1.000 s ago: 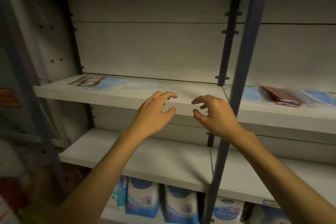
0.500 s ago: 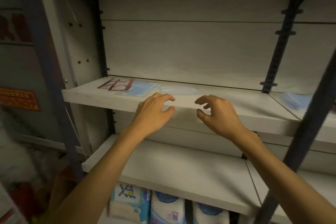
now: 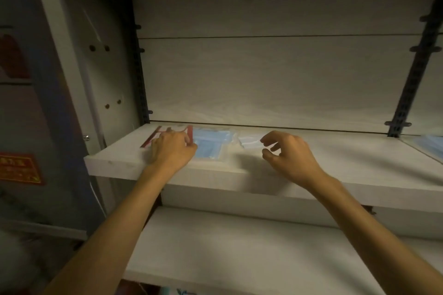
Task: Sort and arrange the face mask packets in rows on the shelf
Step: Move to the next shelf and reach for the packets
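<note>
A pale wood-grain shelf (image 3: pixel 335 165) in a dim metal-framed rack fills the view, a matching back panel (image 3: pixel 263 79) behind it, dark slotted uprights (image 3: pixel 417 64) at either side, and a second bare board (image 3: pixel 239 258) below. Near the shelf's left end, three face mask packets lie flat in a loose row running back toward the rear edge: a red-bordered packet (image 3: pixel 158 134) nearest the left corner, a blue packet (image 3: pixel 211 146) just beside it, and a smaller pale packet (image 3: pixel 249 142) to its right. The person's left hand (image 3: pixel 171 151) rests over the red-bordered packet, fingers curled at the seam where it meets the blue one; whether it pinches an edge cannot be told. The right hand (image 3: pixel 287 153) hovers at the pale packet's right end, thumb and fingers spread, holding nothing. The slick packets overlap at their edges, so dragging one would likely skew its neighbour, and a pull toward the front edge could send a packet off the shelf. A red notice (image 3: pixel 20 169) hangs on the grey wall at left.
</note>
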Motion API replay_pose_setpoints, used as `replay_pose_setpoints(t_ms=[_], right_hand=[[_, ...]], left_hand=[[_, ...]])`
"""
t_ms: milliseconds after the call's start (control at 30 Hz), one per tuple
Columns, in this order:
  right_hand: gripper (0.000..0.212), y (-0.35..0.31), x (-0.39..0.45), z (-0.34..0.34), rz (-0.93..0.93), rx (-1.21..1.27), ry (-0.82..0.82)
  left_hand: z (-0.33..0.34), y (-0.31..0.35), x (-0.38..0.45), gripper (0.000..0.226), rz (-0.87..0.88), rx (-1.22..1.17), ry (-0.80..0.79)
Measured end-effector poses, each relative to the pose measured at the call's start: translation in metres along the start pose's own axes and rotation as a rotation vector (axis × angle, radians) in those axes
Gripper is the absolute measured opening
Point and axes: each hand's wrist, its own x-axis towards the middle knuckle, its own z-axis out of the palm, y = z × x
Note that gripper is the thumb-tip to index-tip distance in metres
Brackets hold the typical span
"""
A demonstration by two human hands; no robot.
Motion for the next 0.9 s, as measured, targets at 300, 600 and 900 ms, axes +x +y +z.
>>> replay_pose_setpoints(t_ms=[300,600,900], right_hand=[[0.024,-0.045,0.052,0.042,0.05,-0.04,0.02],[0.026,-0.078,0.089,0.084,0.111,-0.09,-0.011],[0.02,-0.113,0.133,0.137,0.201,-0.085,-0.088]], left_hand=[[0.017,-0.016,0.061,0.069,-0.044,0.122,-0.255],[0.001,-0.028,0.082,0.034,0.09,0.148,-0.107],[-0.036,-0.085,0.094,0.031,-0.186,-0.537,0.1]])
